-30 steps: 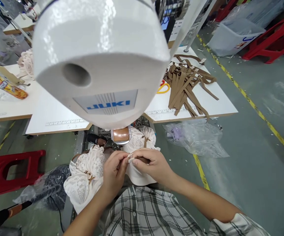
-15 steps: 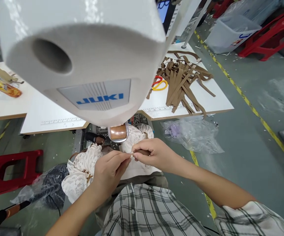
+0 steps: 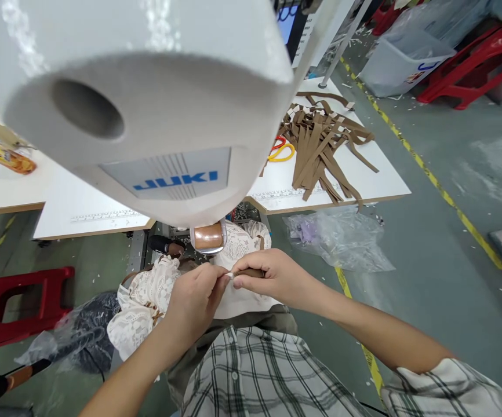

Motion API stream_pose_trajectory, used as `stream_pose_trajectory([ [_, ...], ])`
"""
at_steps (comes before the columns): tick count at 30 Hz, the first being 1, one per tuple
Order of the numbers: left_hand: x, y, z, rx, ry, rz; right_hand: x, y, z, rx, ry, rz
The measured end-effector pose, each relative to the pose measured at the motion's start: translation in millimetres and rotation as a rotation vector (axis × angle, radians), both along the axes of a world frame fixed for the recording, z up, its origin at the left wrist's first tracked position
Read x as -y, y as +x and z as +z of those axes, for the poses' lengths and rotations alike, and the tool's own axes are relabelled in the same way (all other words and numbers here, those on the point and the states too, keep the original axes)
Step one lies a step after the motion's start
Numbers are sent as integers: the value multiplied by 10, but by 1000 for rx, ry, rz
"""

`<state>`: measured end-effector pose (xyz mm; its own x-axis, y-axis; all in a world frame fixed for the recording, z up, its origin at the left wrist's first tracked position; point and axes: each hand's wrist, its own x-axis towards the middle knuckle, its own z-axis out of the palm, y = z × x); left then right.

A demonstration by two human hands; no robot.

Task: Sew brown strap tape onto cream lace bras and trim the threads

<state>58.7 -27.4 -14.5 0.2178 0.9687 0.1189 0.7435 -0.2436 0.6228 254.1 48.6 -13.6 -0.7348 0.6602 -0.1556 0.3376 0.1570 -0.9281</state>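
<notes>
Just below the sewing machine head [image 3: 155, 127], my two hands meet fingertip to fingertip. My right hand [image 3: 279, 279] is closed around a brown fabric strap [image 3: 251, 272]. Between the thumb and fingers of my left hand [image 3: 196, 294] is pinched a small white bit [image 3: 231, 276] at the strap's end; whether it is a label or the strap's tip I cannot tell. White lace fabric [image 3: 240, 240] lies behind and under my hands, and more white lace [image 3: 144, 304] bunches left of my left hand. The strap's other end is hidden in my right palm.
On the right white tabletop [image 3: 381, 179] lies a pile of brown straps [image 3: 316, 145], beside scissors [image 3: 282, 152] with red and yellow handles. A clear plastic bag [image 3: 342, 237] is right of my hands. A red stool [image 3: 20, 307] stands at left.
My fingertips have shifted slightly at the strap's end, and more of the white bit shows between them. Both hands keep their hold; the view has moved a little.
</notes>
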Motion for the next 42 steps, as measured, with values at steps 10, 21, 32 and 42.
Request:
stream_pose_trajectory([
  [10,-95,-154,104,-202,330,187,-446,-376,330,12,446,60],
  [21,-234,-519,29,-572,602,-122,-534,-494,496,189,507,118],
  [32,-327,-616,175,-672,477,-264,-189,-363,-140,-49,991,-272],
  [42,-276,-277,263,-694,427,-41,-170,-378,-212,-101,456,-347],
])
